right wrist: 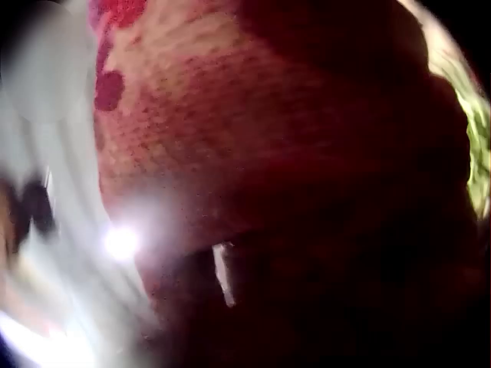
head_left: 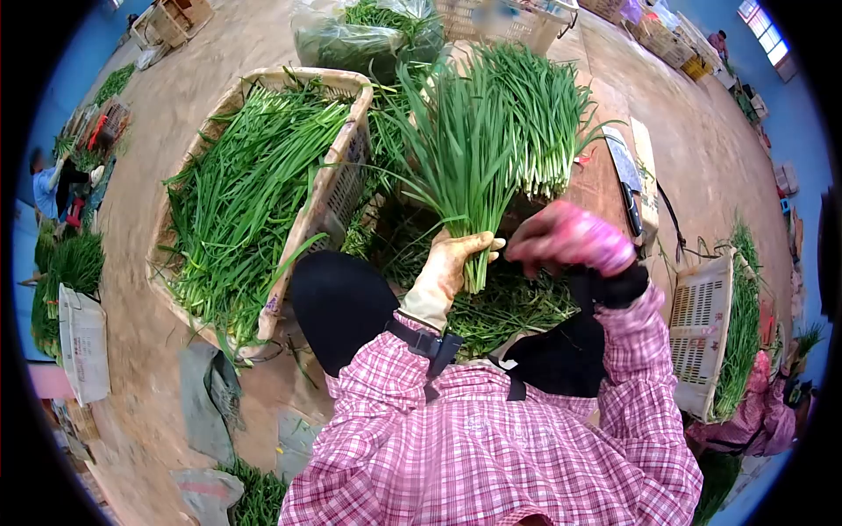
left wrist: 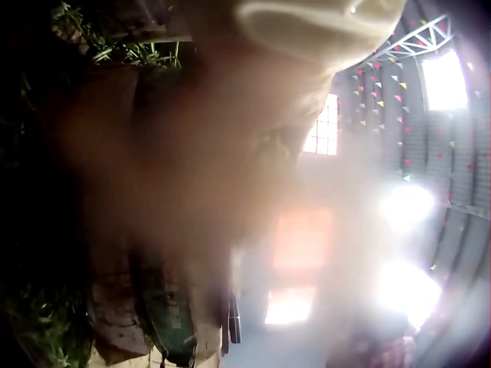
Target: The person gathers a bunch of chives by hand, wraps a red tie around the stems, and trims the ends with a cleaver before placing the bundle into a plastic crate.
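In the head view my left hand (head_left: 445, 272), in a cream rubber glove, grips a bunch of garlic chives (head_left: 460, 149) near the stem ends. Its leaves fan upward and the pale cut ends stick out below the fist. Beside it, to the right, my right hand (head_left: 574, 238) wears a pink patterned glove and is blurred. Its fingers reach toward the stems; I cannot tell whether they hold anything. Behind the bunch lies a pile of chives (head_left: 548, 123) with white stem ends facing me. The wrist views show mostly blurred glove (left wrist: 322, 31) and dark pink fabric (right wrist: 176, 138).
On the left stands a crate (head_left: 364, 110) full of loose chives. A large knife (head_left: 624, 167) lies at the right of the board (head_left: 596, 188). Loose trimmings (head_left: 517, 307) cover the floor between my knees. A white crate (head_left: 702, 329) stands right, and a plastic bag of greens (head_left: 364, 48) behind.
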`<state>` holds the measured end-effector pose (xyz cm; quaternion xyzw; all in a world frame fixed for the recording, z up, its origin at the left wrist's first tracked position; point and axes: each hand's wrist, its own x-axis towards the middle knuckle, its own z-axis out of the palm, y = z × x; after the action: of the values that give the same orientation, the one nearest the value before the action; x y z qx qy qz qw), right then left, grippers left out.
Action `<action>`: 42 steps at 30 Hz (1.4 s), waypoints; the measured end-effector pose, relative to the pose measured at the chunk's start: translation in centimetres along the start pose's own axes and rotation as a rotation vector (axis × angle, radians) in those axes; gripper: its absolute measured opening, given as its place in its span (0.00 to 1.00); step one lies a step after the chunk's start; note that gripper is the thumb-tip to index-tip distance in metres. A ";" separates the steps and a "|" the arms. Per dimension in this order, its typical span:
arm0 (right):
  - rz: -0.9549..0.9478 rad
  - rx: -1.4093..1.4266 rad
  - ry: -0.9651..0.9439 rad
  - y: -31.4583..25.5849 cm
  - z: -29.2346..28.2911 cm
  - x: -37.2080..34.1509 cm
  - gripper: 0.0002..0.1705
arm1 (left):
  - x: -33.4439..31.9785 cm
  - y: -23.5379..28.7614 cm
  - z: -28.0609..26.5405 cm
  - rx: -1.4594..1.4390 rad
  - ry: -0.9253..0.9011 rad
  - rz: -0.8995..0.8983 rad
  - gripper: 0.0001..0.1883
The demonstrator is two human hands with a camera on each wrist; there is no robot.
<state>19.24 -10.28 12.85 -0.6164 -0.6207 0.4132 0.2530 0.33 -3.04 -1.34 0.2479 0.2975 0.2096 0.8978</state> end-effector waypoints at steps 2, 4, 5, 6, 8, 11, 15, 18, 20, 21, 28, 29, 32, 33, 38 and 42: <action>0.212 -0.381 0.155 -0.2 2.4 0.6 0.20 | 0.5 -0.5 0.1 0.008 0.009 0.032 0.17; 0.254 -0.432 0.311 -1.9 4.3 2.4 0.20 | 0.2 -0.7 0.7 0.016 0.048 0.080 0.17; 0.297 -0.535 0.335 -2.1 5.0 3.0 0.20 | 0.1 -0.8 0.8 0.021 0.069 0.102 0.18; 0.349 -0.520 0.315 -1.5 5.3 3.8 0.21 | 0.6 -1.5 0.0 -0.053 -0.032 0.131 0.18; 0.365 -0.227 0.350 0.6 5.3 4.5 0.19 | 0.1 -0.8 0.4 -0.018 -0.086 0.121 0.19; 0.394 0.206 0.369 4.1 4.9 4.8 0.13 | 0.1 -0.3 0.5 0.005 -0.107 0.097 0.19; 0.430 0.601 0.507 3.3 4.3 4.3 0.09 | 0.1 -0.4 0.3 -0.011 -0.074 0.068 0.19; 0.311 0.544 0.657 3.0 3.6 4.9 0.09 | 0.3 -0.6 0.5 -0.020 -0.045 0.078 0.20; 0.214 0.454 0.729 2.3 3.5 5.1 0.10 | 0.2 -0.5 0.7 -0.023 -0.032 0.072 0.20; 0.165 0.409 0.764 1.5 3.4 5.0 0.10 | 0.2 -0.5 0.8 -0.021 -0.029 0.066 0.20; 0.390 0.149 0.476 -2.4 3.0 6.2 0.20 | 0.4 -0.5 1.0 0.039 -0.004 0.089 0.22; 0.531 0.245 0.507 -3.4 2.3 6.7 0.22 | 0.6 -0.6 1.0 0.055 0.001 0.104 0.22; 0.269 0.105 0.392 0.2 3.8 8.1 0.14 | 0.1 -0.5 1.3 0.068 0.016 0.091 0.23; 0.191 0.151 0.398 -0.2 4.1 8.1 0.13 | 0.0 -0.2 1.4 0.064 0.021 0.082 0.23; 0.323 0.454 0.527 0.2 4.2 4.8 0.13 | 1.2 -1.1 -0.3 -0.130 -0.252 0.069 0.27; 0.082 0.570 0.537 2.0 4.2 0.7 0.11 | 1.1 -0.6 0.3 -0.437 -0.470 -0.058 0.27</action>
<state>16.76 -10.66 8.85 -0.6318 -0.3677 0.4027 0.5508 1.49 -3.08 -1.95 0.0823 0.0372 0.1797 0.9796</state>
